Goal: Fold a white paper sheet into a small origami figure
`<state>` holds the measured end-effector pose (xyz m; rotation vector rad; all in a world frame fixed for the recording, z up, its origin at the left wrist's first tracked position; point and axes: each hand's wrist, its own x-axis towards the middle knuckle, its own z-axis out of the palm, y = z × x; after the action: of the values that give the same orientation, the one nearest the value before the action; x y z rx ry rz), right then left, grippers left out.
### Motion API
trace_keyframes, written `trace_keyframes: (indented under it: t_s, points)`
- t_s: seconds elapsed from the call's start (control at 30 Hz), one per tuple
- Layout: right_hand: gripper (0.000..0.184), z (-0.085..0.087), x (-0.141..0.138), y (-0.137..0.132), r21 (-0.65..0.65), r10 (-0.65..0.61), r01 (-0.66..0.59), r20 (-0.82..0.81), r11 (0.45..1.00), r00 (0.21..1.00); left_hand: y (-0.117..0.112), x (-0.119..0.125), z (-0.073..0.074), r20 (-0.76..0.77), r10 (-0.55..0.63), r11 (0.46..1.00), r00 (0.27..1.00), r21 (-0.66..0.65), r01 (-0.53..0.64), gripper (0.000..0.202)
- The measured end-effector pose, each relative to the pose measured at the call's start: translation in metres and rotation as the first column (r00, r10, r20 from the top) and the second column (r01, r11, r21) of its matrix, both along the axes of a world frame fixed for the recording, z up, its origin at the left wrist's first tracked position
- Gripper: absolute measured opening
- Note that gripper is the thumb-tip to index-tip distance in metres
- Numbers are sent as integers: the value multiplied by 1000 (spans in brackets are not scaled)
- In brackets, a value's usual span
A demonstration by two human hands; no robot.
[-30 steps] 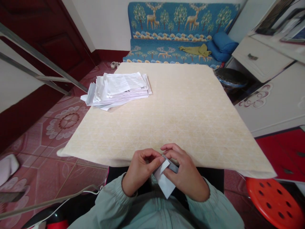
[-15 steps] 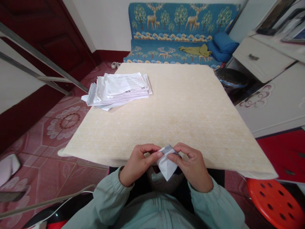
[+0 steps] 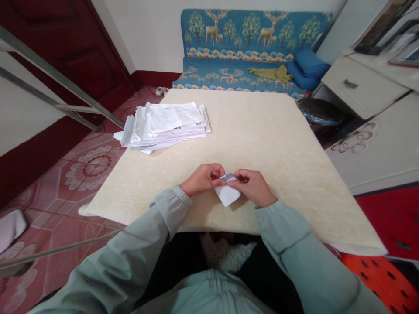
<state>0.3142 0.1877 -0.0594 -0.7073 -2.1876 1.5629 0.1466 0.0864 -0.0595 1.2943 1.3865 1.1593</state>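
Note:
A small folded paper [image 3: 228, 195], white with a grey strip along its upper edge, is held between both hands over the near part of the table. My left hand [image 3: 207, 178] pinches its upper left edge between thumb and fingers. On the other side, my right hand [image 3: 253, 185] grips the upper right edge, thumb lying on the near face. The paper's pointed corner hangs toward me. Fingers partly hide its upper edge.
A stack of papers [image 3: 166, 124] lies at the table's far left. The cream cloth-covered table [image 3: 262, 139] reaches toward a blue patterned sofa [image 3: 235, 65]. White drawers [image 3: 366, 85] stand right, and a red stool [image 3: 382, 279] sits by the near right corner. Metal bars [image 3: 65, 78] rise at left.
Both hands have moved forward with the folded paper, from the table's near edge to above the tabletop. Both keep their pinch on it. The view has shifted slightly.

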Motion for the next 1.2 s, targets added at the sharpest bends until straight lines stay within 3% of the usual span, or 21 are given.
trace_keyframes:
  t_s: [0.1, 0.2, 0.4, 0.57, 0.77, 0.97, 1.07, 1.2]
  points:
    - [21, -19, -5, 9, 134, -32, 21, 80, 991, 996, 10, -9, -18, -177, -26, 1000, 984, 13, 28, 19]
    - [17, -24, -6, 7, 255, -71, 39, 116, 966, 991, 9, -13, -27, -332, -2, 998, 943, 57, 22, 16]
    - [7, -26, -4, -4, 375, -102, 97, -5, 922, 995, 2, -13, -29, -470, 120, 973, 874, 230, -10, 9]
    - [20, -31, 2, -4, 443, 19, 24, -92, 896, 996, 1, -12, -30, -560, 93, 933, 823, 337, 124, 6]
    - [29, -27, 8, -5, 629, 84, -1, -102, 777, 991, -6, -9, -30, -629, 122, 877, 768, 431, 213, 21]
    - [24, -28, 12, -10, 759, 124, -20, -81, 651, 989, -14, -3, -27, -792, 174, 849, 585, 422, 319, 27]
    - [25, -30, 14, -12, 756, 117, -15, -82, 654, 990, -18, -2, -27, -795, 163, 846, 585, 418, 331, 27]
    - [21, -31, 17, -10, 677, 32, 40, -94, 735, 995, -20, -3, -31, -697, 156, 863, 700, 440, 246, 20]
